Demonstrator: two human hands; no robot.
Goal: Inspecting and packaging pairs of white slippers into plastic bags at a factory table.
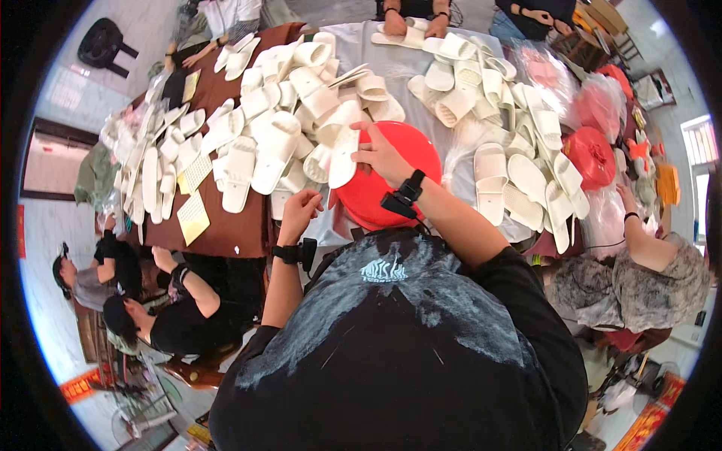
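Note:
My right hand (382, 156) grips a cream slipper (344, 159), fingers and thumb on its side, and holds it upright at the left edge of a round red lid or stool top (402, 169). Lower and to the left, near the table's front edge, my left hand (302, 213) is closed with its fingertips together. Whatever it may pinch is too small to make out. A heap of cream slippers (277, 143) lies just beyond and left of both hands. Another pile of slippers (492, 174) spreads to the right of the red round.
Yellow sticker sheets (193, 218) lie on the brown tablecloth (241, 199) at left. A red bag (590, 158) and clear plastic bags (602, 98) stand at right. Across the table a person's hands (414, 28) hold a slipper. Other people sit at both sides.

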